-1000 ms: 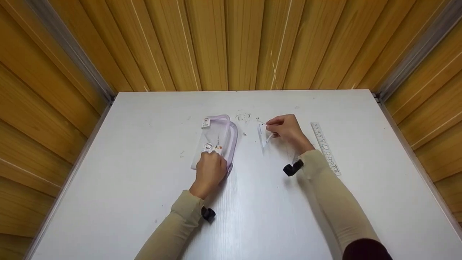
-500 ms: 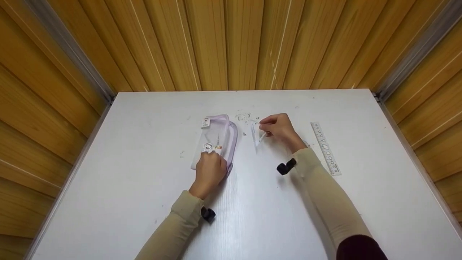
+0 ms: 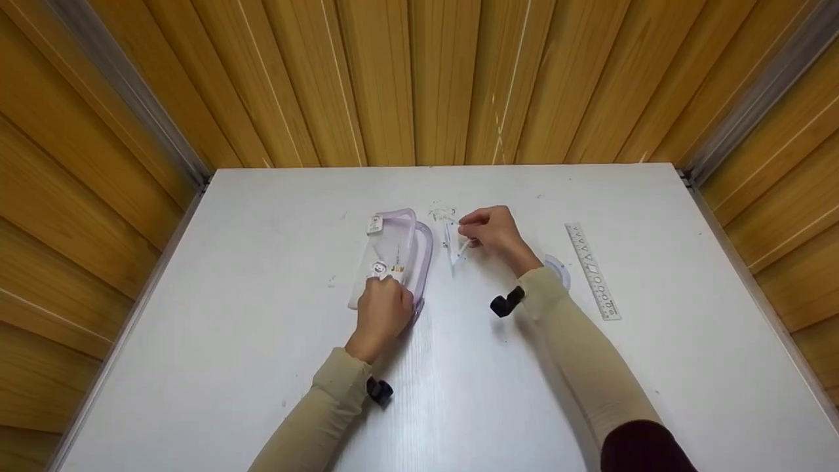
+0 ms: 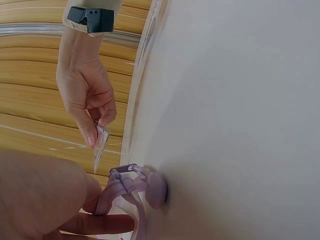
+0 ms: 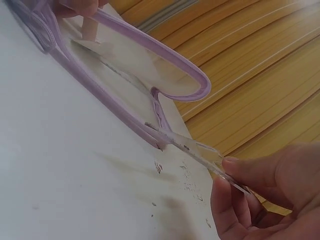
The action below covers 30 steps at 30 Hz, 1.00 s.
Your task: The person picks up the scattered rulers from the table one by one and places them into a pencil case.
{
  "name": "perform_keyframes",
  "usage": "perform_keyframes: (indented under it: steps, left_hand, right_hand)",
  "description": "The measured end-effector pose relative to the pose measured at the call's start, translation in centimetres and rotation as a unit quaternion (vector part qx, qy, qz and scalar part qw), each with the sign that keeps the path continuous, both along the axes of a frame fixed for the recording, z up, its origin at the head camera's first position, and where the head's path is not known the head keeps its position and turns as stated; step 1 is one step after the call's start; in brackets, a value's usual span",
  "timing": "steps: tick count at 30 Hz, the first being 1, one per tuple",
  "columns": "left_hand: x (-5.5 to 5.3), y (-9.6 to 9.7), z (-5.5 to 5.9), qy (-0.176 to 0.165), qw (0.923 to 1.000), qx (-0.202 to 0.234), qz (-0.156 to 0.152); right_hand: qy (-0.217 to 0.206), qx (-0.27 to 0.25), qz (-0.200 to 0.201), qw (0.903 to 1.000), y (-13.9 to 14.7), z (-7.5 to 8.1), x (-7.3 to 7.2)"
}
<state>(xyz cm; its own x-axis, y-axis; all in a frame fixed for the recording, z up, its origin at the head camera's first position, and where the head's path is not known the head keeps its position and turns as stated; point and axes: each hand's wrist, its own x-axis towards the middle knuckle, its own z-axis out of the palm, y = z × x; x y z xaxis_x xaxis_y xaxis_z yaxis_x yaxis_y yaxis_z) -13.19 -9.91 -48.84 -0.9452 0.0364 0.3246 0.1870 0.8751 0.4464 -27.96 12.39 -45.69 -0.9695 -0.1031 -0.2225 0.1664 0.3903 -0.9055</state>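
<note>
My left hand (image 3: 382, 314) grips the near end of a clear zip pencil pouch (image 3: 387, 239) with lilac edging. The lifted top of the pouch (image 5: 195, 92) gapes in the right wrist view, and a thin clear edge shows inside. Between thumb and fingers, my right hand (image 3: 496, 233) pinches a clear plastic set square (image 3: 450, 244), tilted, just right of the pouch. One end of the set square (image 5: 192, 157) overlaps the pouch's lilac rim in the right wrist view. The left wrist view shows the pouch's zip end (image 4: 122, 185) by the left fingers.
Partly hidden by the right sleeve, a clear protractor (image 3: 559, 270) lies on the white table (image 3: 249, 262). Farther right lies a clear stencil ruler (image 3: 593, 272). Dark marks (image 3: 442, 213) speckle the table behind the set square. Wood-patterned walls (image 3: 432, 78) enclose the back and sides.
My right hand has moved left with the set square, closer to the pouch. The protractor has come into sight from behind the right sleeve. My left hand stays on the pouch.
</note>
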Motion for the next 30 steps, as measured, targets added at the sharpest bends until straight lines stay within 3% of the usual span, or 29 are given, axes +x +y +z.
perform_keyframes:
  steps: [21,27,30]
  left_hand:
    - [0.3,0.0,-0.1,-0.004,1.0000,0.008,-0.001]
    - [0.2,0.0,0.0,0.024,0.9997,-0.003,0.002]
    - [0.0,0.0,0.0,0.022,0.9997,-0.005,0.003]
  right_hand:
    - [0.016,-0.011,0.011,0.9997,-3.1,-0.8,-0.1]
    - [0.030,-0.025,0.013,0.9991,-4.1,-0.9,-0.1]
    - [0.032,-0.026,0.010,0.9991,-4.5,-1.0,-0.2]
